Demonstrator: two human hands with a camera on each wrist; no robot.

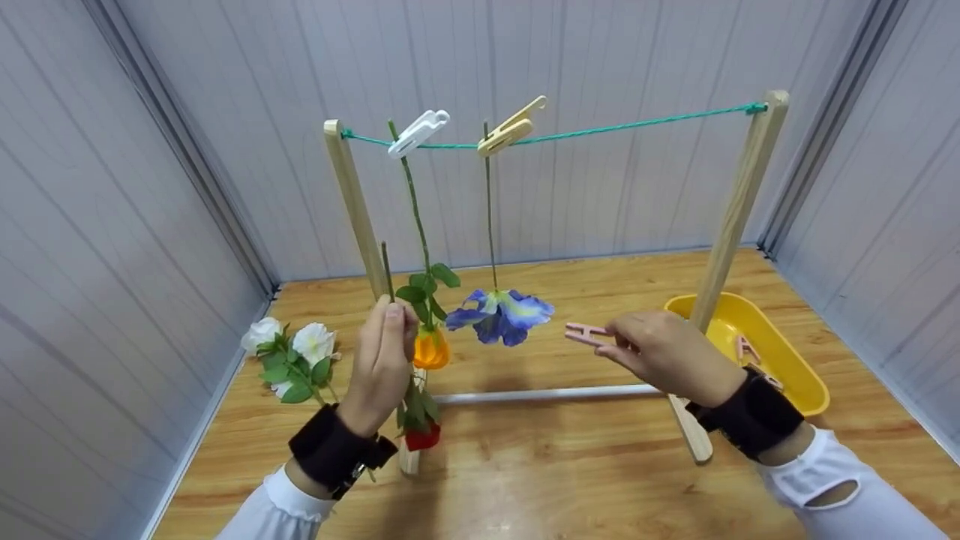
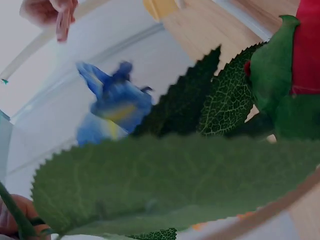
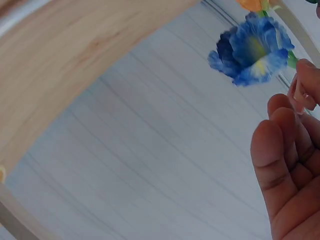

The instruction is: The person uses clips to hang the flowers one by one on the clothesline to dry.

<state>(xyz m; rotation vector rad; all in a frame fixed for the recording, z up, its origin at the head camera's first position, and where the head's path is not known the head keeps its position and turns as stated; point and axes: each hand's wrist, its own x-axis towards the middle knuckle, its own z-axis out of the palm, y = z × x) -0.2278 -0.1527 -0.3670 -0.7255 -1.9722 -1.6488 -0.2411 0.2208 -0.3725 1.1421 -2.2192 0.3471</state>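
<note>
My left hand [image 1: 382,360] grips the stem of a red rose [image 1: 422,436], whose bloom hangs downward with the bare stem end pointing up. In the left wrist view the rose's leaves [image 2: 165,180] fill much of the picture. My right hand [image 1: 667,352] pinches a pink clothespin [image 1: 587,334] between thumb and fingers, its tips pointing left. Between the hands, a blue-purple flower [image 1: 501,315] hangs upside down from a yellow clothespin [image 1: 510,133] on the green line [image 1: 622,129]. Left of it an orange flower [image 1: 431,349] hangs from a white clothespin [image 1: 418,133].
Wooden posts [image 1: 739,202] hold the line at both ends, joined low down by a white bar [image 1: 547,394]. White flowers [image 1: 313,343] lie on the table at left. At right, a yellow tray [image 1: 806,382] holds clothespins behind my right wrist.
</note>
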